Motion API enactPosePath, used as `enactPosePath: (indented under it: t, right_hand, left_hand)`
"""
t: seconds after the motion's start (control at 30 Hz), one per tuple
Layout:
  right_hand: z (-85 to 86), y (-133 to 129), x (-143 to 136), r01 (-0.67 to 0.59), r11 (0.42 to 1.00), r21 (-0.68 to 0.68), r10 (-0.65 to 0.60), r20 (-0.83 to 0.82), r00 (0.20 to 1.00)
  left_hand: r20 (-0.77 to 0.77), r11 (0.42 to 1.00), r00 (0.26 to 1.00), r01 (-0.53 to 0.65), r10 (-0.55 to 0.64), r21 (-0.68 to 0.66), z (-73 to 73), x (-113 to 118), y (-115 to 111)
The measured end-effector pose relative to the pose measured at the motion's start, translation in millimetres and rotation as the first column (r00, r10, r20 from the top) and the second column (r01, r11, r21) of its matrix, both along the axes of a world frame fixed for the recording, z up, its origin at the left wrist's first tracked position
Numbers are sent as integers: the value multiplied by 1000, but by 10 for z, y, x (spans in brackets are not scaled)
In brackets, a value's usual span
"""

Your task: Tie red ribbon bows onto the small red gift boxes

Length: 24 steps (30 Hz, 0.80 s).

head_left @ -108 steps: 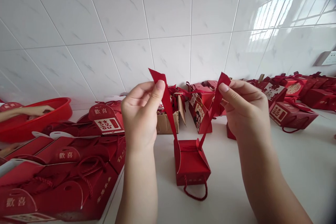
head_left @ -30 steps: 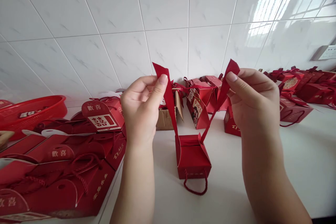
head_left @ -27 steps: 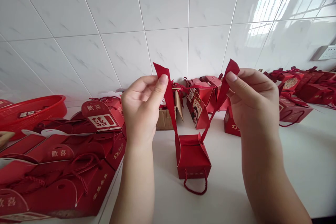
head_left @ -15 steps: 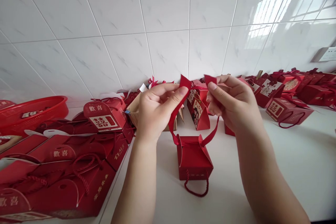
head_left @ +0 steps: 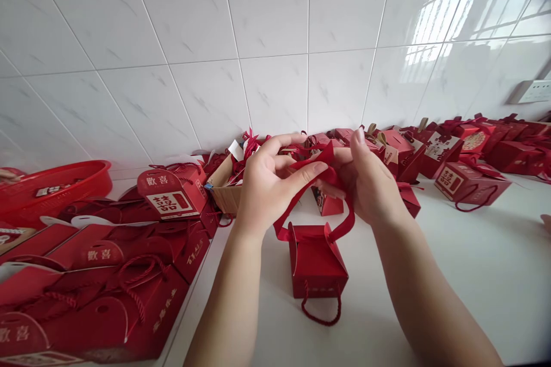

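Note:
A small red gift box (head_left: 319, 258) stands on the white table, its cord handle hanging at the front. From slots in its top a red ribbon (head_left: 346, 222) rises in a loop to both hands. My left hand (head_left: 269, 189) pinches the ribbon between thumb and fingers, where its ends cross. My right hand (head_left: 372, 186) has its thumb raised, while its other fingers reach in against the ribbon, which passes between them; their tips are partly hidden.
Flat red boxes (head_left: 103, 298) are stacked at the left, with a red plastic basin (head_left: 81, 180) behind. An open cardboard box (head_left: 228, 198) holds ribbons. Finished red boxes (head_left: 473, 183) line the tiled wall at right. A person's fingers show at the far left edge.
My hands have come closer together and the two ribbon ends, held apart before, now cross at my left thumb. My right thumb has lifted off the ribbon. The box stays in place.

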State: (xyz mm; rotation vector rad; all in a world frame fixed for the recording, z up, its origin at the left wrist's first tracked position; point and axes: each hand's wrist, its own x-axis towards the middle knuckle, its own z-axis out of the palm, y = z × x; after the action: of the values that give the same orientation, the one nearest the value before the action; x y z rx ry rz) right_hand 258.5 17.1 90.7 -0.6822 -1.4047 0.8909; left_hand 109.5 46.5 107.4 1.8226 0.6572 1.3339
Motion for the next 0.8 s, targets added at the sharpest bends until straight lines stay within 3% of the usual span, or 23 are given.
enactPosePath:
  t: [0.17, 0.33, 0.47, 0.63, 0.8]
  right_hand:
    - [25, -32, -4, -58, 998, -12, 58, 19, 998]
    - [48, 9, 43, -265, 958, -113, 253, -113, 961]
    - [31, 47, 94, -323, 938, -128, 303, -153, 941]
    - [5, 47, 220, -379, 916, -133, 381, -7, 924]
    - [58, -33, 328, -280, 957, -76, 290, 297, 910]
  left_hand:
    - [-35, 994, 997, -65, 69, 87, -13, 9, 17]
    - [-27, 993, 999, -15, 18, 115, -28, 7, 36]
    - [-68, 997, 997, 45, -41, 60, -11, -49, 55]
    - [-253, 970, 937, 239, -242, -45, 42, -168, 52]
    - [-368, 988, 919, 152, -145, -11, 50, -200, 55]
